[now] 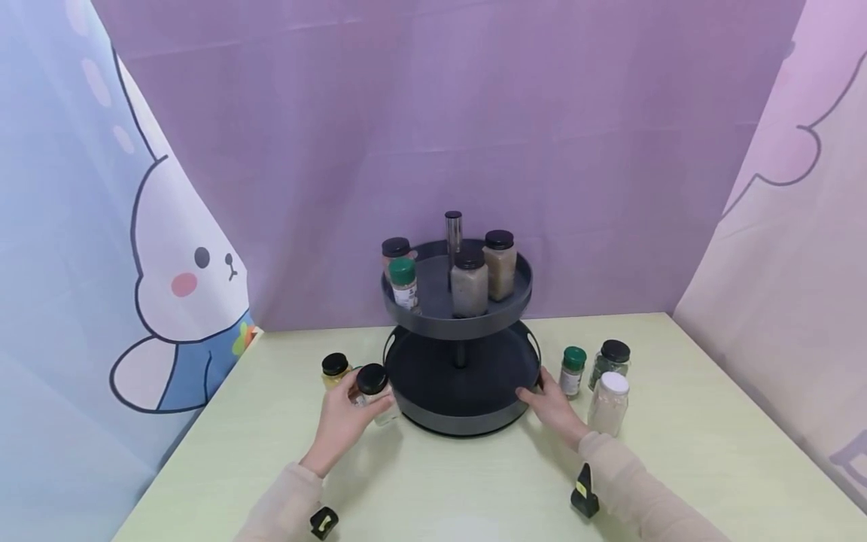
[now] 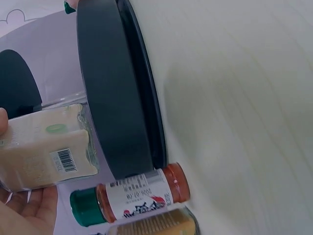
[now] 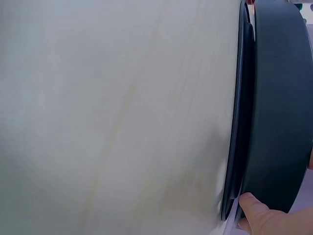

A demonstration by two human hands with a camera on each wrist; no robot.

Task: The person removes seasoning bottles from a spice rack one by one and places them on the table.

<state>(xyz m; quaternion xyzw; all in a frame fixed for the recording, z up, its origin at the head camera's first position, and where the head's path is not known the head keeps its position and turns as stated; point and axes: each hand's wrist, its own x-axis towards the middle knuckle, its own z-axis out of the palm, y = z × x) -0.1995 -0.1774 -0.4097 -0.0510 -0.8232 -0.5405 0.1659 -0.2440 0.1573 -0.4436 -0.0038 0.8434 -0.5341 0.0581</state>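
Note:
My left hand point(image 1: 345, 421) grips a square clear jar point(image 1: 381, 403) with a black lid, just left of the lower tray of a dark two-tier stand point(image 1: 467, 425). In the left wrist view the jar point(image 2: 54, 149) shows pale contents and a barcode, held clear of the table. At the stand's right side, my right hand point(image 1: 554, 410) holds the lower tray's rim, with the thumb on its outer wall, as the right wrist view also shows on the tray point(image 3: 281, 98). Nothing stands on the visible part of the lower tray.
On the upper tray point(image 1: 447, 327) stand several jars and a green-capped bottle point(image 1: 405, 284). Left of the stand are a yellow jar point(image 1: 335, 369) and a green-capped bottle point(image 2: 142, 193). To the right stand a green-capped bottle point(image 1: 572, 373), a black-lidded jar point(image 1: 612, 361) and a white-lidded jar point(image 1: 608, 406).

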